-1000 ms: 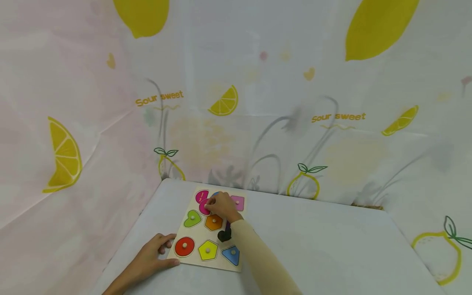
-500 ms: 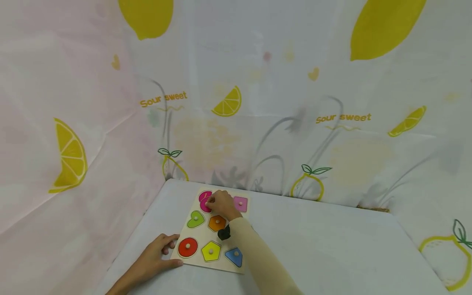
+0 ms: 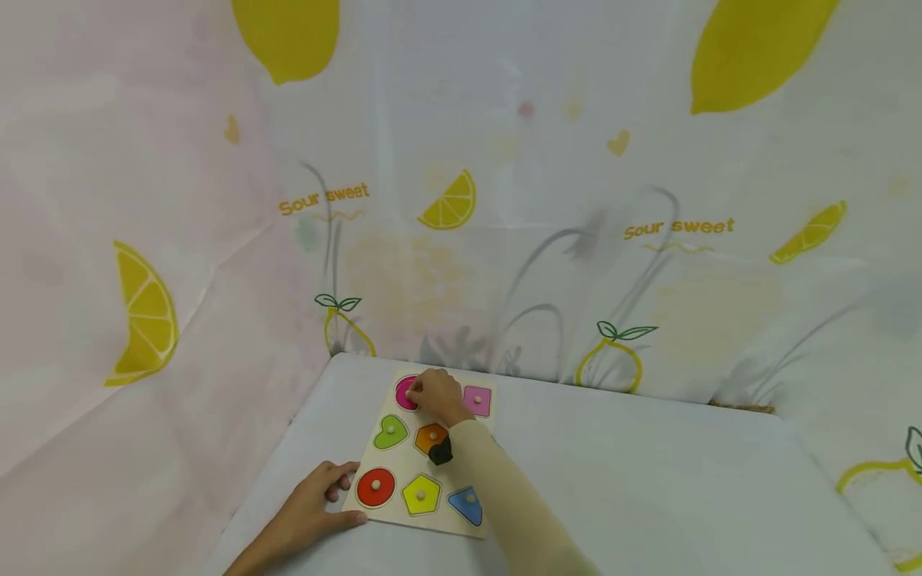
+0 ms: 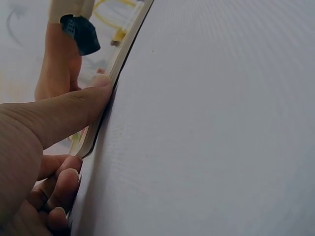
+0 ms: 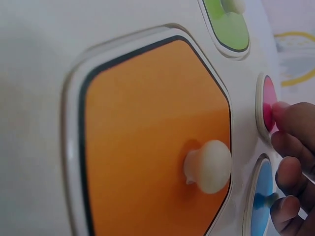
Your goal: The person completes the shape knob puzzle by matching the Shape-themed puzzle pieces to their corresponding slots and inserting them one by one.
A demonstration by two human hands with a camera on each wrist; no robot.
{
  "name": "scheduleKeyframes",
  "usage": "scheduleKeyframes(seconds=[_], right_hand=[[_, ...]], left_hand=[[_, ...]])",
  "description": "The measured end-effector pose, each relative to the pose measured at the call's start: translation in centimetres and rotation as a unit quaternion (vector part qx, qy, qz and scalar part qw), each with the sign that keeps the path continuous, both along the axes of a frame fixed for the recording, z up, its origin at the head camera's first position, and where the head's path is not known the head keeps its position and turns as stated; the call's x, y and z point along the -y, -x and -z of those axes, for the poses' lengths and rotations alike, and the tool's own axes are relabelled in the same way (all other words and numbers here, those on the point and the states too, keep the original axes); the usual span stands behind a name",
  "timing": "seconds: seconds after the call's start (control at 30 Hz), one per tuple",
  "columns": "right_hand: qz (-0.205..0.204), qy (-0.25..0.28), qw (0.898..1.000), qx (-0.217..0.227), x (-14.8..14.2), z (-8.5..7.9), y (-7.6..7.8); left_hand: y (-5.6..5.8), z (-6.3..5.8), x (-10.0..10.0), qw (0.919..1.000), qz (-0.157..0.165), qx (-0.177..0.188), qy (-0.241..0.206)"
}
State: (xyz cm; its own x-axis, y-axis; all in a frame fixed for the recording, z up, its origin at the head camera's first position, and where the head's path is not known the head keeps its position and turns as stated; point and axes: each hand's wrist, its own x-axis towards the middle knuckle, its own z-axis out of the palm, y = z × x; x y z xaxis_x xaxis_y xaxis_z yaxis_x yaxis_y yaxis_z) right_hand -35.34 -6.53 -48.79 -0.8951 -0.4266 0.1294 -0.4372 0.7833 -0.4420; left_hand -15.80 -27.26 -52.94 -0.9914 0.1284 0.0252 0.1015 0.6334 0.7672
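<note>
A wooden knob puzzle board (image 3: 403, 460) lies flat on the table. My right hand (image 3: 438, 396) pinches the knob of a rounded magenta puzzle piece (image 3: 403, 390) at the far left corner. In the right wrist view this piece (image 5: 267, 101) lines up with its recess; whether it sits fully flush I cannot tell. Just below those fingers is a blue piece (image 5: 262, 204) with its own knob. My left hand (image 3: 306, 508) holds the near left corner of the board, its thumb on the near edge and fingers at the left side.
Other knobbed pieces sit in the board: a green heart (image 3: 385, 436), an orange hexagon (image 3: 426, 438), a red circle (image 3: 367, 488), a yellow pentagon (image 3: 418, 484), a blue triangle (image 3: 464, 500) and a pink square (image 3: 471, 394). A lemon-print sheet (image 3: 533, 184) surrounds the white table (image 3: 619, 472).
The magenta piece, earlier lying offset across its printed recess, has shifted away from me over it, moved by my right hand. My left hand keeps its hold on the board's corner.
</note>
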Motion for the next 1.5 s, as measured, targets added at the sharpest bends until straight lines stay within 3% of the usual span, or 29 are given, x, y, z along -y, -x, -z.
scheduleKeyframes(seconds=[0.53, 0.83, 1.0, 1.13, 1.27, 1.5], right_hand=[[0.011, 0.016, 1.000, -0.008, -0.5, 1.0, 0.9], [0.023, 0.011, 1.000, -0.013, -0.5, 0.9, 1.3], [0.038, 0.010, 0.999, -0.003, -1.4, 1.0, 1.2], [0.043, 0.009, 0.999, -0.002, -2.4, 1.0, 1.1], [0.032, 0.017, 0.999, -0.009, -3.8, 0.5, 0.9], [-0.023, 0.060, 0.998, -0.026, -7.9, -1.4, 0.2]], left_hand=[[0.0, 0.3, -1.0, 0.9999, 0.005, 0.008, 0.005], [0.2, -0.2, -1.2, 1.0000, 0.004, -0.001, 0.008], [0.5, -0.2, -1.7, 0.9998, 0.013, 0.009, 0.010], [0.9, -0.1, -2.0, 0.9994, 0.032, -0.004, 0.010], [1.5, -0.1, -2.1, 0.9986, 0.051, -0.012, 0.008], [1.9, -0.7, -0.5, 0.9992, 0.034, 0.022, -0.002]])
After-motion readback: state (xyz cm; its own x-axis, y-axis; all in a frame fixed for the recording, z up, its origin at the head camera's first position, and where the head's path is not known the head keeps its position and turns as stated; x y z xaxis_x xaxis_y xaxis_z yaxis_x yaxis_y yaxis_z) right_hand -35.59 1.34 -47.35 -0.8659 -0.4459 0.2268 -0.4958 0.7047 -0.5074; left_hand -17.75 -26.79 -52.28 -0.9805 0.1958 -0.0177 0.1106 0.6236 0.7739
